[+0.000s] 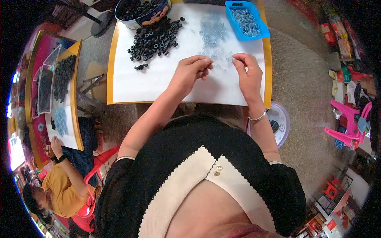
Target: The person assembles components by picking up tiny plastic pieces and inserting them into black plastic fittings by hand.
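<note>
My left hand [191, 72] hovers over the white-covered table [158, 85], its fingers pinched on a small dark part that I can barely make out. Just to its right, my right hand [248, 71] has its fingertips curled and pinched together near a scatter of small clear-blue rings [212, 33]. What sits in those fingertips is too small to tell. A heap of black rubber rings [155, 39] lies at the table's far left, apart from both hands. I wear a silver bangle on my right wrist.
A dark round tin [141, 12] of black rings stands at the far left edge and a blue tray [247, 20] of clear rings at the far right. On the left, another person in a yellow shirt [59, 186] sits at a second table [59, 91]. Pink plastic furniture [349, 123] stands right.
</note>
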Motion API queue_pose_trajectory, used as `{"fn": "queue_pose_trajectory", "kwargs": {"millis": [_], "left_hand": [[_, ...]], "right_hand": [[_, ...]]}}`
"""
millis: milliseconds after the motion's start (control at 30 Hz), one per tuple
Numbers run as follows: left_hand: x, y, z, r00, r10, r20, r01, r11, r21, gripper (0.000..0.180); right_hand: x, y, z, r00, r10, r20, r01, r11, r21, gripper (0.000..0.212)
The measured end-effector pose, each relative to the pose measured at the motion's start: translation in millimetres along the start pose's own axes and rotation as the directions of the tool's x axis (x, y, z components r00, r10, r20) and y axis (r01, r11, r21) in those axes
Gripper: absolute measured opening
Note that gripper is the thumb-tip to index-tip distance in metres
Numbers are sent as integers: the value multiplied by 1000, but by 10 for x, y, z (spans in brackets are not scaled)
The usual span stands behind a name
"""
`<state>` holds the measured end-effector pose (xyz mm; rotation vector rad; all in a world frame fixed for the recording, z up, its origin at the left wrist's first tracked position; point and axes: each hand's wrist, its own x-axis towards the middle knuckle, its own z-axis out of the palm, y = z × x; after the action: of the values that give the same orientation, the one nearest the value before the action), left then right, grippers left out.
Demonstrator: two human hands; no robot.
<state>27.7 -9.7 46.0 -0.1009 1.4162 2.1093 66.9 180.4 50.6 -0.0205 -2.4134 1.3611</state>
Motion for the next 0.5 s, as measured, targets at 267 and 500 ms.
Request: {"fn": "queue_pose_trajectory", "kwargs": {"millis": [267,500], "left_hand": [[-201,-30,-271,982,107,-158,-90,990,111,19],[-239,-189,-181,963,237,-127,-141,847,512,17]], "right_hand": [[62,328,30,970,-228,81,242,903,-356,12],[151,575,-223,973,-230,-26,202,899,-390,12]]}}
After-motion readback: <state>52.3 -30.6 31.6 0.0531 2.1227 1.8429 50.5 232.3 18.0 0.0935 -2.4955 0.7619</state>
